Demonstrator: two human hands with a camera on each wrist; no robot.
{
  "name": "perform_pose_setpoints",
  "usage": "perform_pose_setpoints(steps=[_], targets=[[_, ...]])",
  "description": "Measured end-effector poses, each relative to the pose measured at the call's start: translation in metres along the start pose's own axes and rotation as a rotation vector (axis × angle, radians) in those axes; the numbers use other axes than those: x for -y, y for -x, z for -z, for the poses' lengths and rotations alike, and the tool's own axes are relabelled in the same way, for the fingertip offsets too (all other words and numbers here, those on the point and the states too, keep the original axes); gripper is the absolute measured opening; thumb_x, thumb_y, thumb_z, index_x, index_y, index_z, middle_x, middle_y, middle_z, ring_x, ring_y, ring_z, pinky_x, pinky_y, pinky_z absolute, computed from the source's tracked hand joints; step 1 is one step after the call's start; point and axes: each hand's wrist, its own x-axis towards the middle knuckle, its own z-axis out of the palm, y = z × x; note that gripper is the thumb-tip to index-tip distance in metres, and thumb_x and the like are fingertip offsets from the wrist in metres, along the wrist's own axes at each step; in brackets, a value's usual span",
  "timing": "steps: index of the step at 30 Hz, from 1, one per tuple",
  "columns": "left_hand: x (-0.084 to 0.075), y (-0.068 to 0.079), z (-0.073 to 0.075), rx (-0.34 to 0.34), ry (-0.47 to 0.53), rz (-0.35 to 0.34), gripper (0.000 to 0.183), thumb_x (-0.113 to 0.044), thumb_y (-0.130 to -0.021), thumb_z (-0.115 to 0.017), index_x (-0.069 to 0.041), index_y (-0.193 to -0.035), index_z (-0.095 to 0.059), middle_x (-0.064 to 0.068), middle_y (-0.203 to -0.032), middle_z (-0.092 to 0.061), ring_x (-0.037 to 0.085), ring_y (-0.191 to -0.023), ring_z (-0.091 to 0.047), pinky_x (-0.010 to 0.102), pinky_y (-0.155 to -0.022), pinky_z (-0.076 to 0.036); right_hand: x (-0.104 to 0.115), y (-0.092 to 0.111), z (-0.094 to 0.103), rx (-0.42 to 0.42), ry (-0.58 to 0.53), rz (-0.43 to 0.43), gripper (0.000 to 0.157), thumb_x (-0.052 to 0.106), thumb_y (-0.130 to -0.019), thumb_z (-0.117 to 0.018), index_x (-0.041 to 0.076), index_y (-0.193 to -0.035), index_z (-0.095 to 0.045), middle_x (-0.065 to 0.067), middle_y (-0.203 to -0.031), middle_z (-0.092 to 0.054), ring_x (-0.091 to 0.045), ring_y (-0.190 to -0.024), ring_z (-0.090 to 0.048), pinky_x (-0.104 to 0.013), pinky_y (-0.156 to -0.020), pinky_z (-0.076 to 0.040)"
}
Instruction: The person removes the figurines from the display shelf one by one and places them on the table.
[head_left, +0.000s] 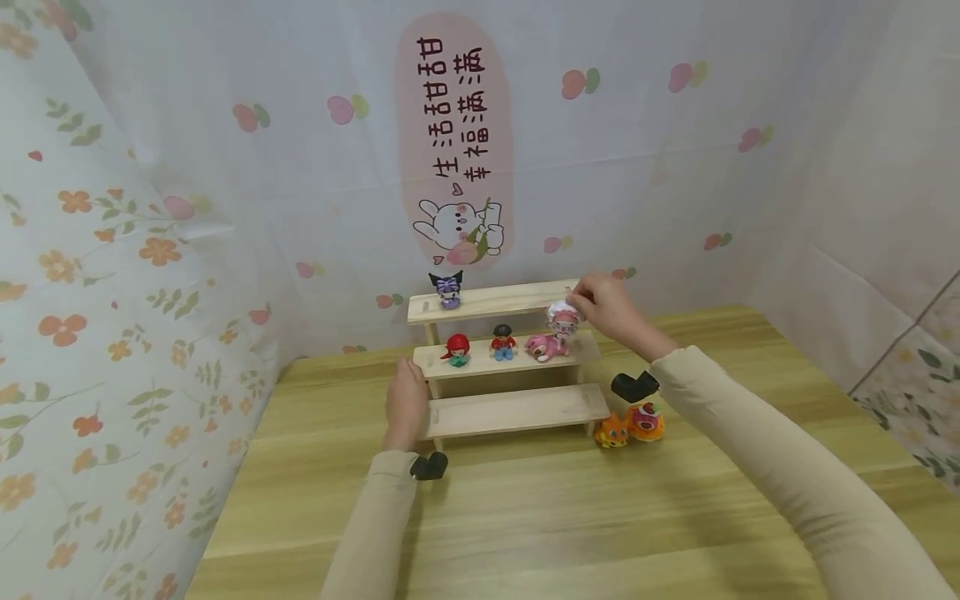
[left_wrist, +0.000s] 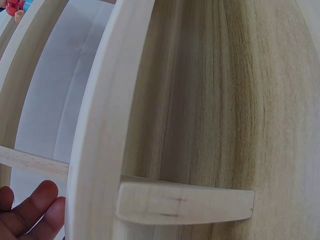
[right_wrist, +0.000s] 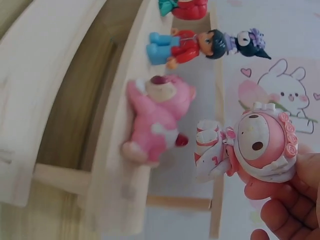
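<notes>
My right hand (head_left: 609,307) pinches a pink figurine in a white hood (right_wrist: 265,142) by its head. The figurine is tilted in the right wrist view, apart from the boards and near a pink bear figurine (right_wrist: 159,120) lying on the middle tier. My left hand (head_left: 406,402) is at the left end of the three-tier wooden shelf (head_left: 517,410), its fingers (left_wrist: 44,197) loosely bent near the boards; the exact contact is hidden. A red-haired figurine (head_left: 456,350) and a black-haired figurine in red and blue (head_left: 503,343) stand on the middle tier.
A purple and black figurine (head_left: 449,290) stands at the left of the top tier. Two orange figurines, one fox-like (head_left: 612,432) and one round with a pink face (head_left: 646,422), sit on the wooden table (head_left: 525,525) by the shelf's lower right corner. Printed cloth (head_left: 315,183) hangs behind.
</notes>
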Motion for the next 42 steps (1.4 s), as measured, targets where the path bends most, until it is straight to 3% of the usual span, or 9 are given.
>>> perform_pose_setpoints(steps=[8, 21, 29, 42], targets=[[0.002, 0.000, 0.000, 0.029, 0.008, 0.019, 0.033, -0.025, -0.104, -0.026, -0.001, -0.105, -0.048, 0.016, -0.075, -0.052, 0.033, -0.073, -0.058, 0.043, -0.059, -0.044, -0.018, 0.021, 0.006, 0.019, 0.004, -0.047, 0.014, 0.009, -0.094, -0.058, -0.001, -0.084, -0.061, -0.011, -0.072, -0.057, -0.018, -0.059, -0.047, -0.030, -0.055, -0.038], [0.002, 0.000, 0.000, 0.005, 0.006, -0.009, 0.035, -0.025, -0.104, -0.025, 0.000, -0.106, -0.048, 0.018, -0.073, -0.052, 0.034, -0.069, -0.058, 0.044, -0.055, -0.043, -0.049, 0.060, 0.014, -0.036, 0.054, -0.058, 0.013, 0.007, -0.093, -0.060, 0.000, -0.082, -0.059, -0.010, -0.075, -0.052, -0.018, -0.061, -0.042, -0.030, -0.056, -0.035], [0.001, 0.002, 0.001, 0.006, 0.015, -0.016, 0.035, -0.025, -0.104, -0.024, 0.000, -0.103, -0.048, 0.014, -0.070, -0.048, 0.029, -0.065, -0.052, 0.040, -0.054, -0.040, -0.065, 0.079, 0.020, -0.018, 0.073, -0.100, 0.015, 0.010, -0.094, -0.059, -0.001, -0.084, -0.061, -0.011, -0.075, -0.054, -0.017, -0.060, -0.045, -0.029, -0.054, -0.037], [0.001, 0.002, 0.001, 0.013, 0.024, -0.008, 0.034, -0.024, -0.105, -0.024, 0.001, -0.105, -0.048, 0.018, -0.076, -0.053, 0.034, -0.073, -0.058, 0.046, -0.062, -0.045, -0.090, 0.109, 0.023, 0.018, 0.092, -0.161, 0.016, 0.011, -0.096, -0.057, 0.000, -0.084, -0.059, -0.009, -0.075, -0.052, -0.016, -0.059, -0.042, -0.028, -0.052, -0.035]])
